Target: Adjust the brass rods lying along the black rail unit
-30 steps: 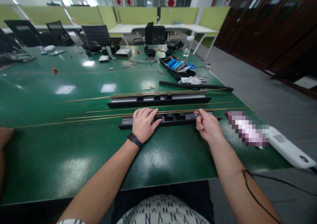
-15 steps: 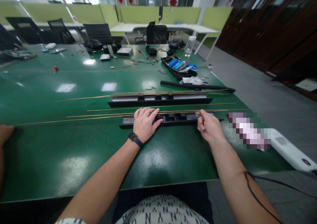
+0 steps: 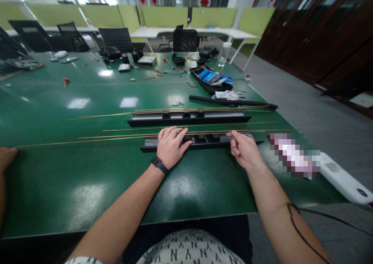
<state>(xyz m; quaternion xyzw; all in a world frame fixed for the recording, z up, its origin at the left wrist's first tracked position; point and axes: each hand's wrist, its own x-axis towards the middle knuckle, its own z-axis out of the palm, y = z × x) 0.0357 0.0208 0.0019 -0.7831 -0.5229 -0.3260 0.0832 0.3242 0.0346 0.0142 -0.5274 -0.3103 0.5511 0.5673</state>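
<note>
My left hand (image 3: 170, 145) lies over the nearer black rail (image 3: 149, 149), its fingers outstretched across the rail and the thin brass-coloured rods (image 3: 122, 136). Toward the rail's right end, my right hand (image 3: 244, 149) is closed, with thumb and index finger pinched on one of these rods. The rods run lengthwise along the rail and stick out well past its left end. Dark blocks sit inside the rail's channel, partly covered by my left hand. Just beyond, a second black rail (image 3: 175, 121) lies parallel, with more thin rods along its back.
Another person's hand (image 3: 7, 157) is at the left table edge, near a rod's far end. Behind the rails lie a black tube (image 3: 233, 101), white gloves (image 3: 229, 95) and a black tray (image 3: 208, 86) with blue items. A white device (image 3: 340, 178) stands at the right.
My right hand has shifted slightly left along the rail, still pinching the rod. The longest rod's left tip reaches a little farther left. My left hand stays in place.
</note>
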